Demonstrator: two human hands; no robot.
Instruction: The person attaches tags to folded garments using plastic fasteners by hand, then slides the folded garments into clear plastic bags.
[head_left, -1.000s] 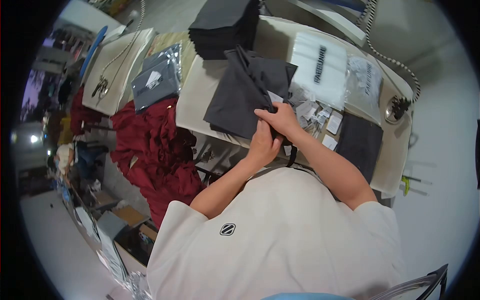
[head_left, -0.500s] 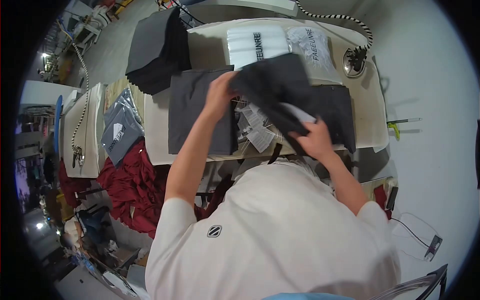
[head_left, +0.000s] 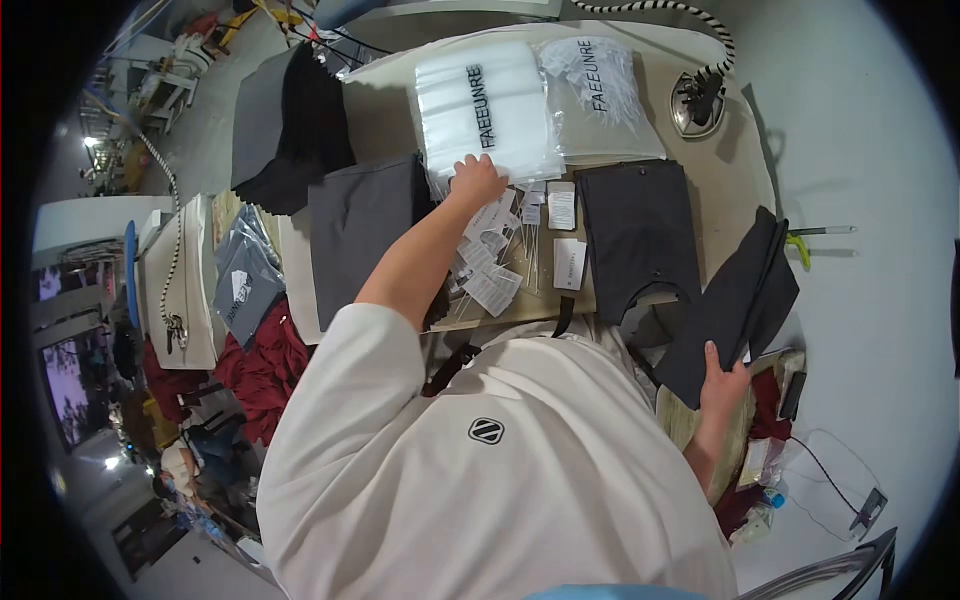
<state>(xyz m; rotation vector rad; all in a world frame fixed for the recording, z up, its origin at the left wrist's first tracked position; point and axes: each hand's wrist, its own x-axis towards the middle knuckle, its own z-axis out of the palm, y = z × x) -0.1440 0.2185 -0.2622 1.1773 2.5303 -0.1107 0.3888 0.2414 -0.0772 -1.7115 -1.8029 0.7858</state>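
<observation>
My left hand (head_left: 478,182) is at the lower edge of a stack of clear plastic bags (head_left: 490,110) printed with black letters, its fingers curled onto the bag's edge. Off to the right, my right hand (head_left: 725,385) grips a folded dark grey garment (head_left: 735,310), thumb on top; it hangs in the air past the table's right front. Another folded dark grey garment (head_left: 640,230) with a button lies on the table. Between it and a folded grey stack (head_left: 360,235) are loose paper tags (head_left: 490,285) with strings and small white cards (head_left: 569,264).
Another clear bag (head_left: 597,95) of white pieces lies at the back, beside an iron (head_left: 697,105) with a striped cord. A tall dark grey stack (head_left: 275,125) stands at back left. Dark red cloth (head_left: 262,375) is heaped at left. A white wall (head_left: 870,260) bounds the right.
My right hand has carried the folded garment right, off the middle of the table. My left hand has let go of that garment and moved to the plastic bags. The tags and cards are now uncovered.
</observation>
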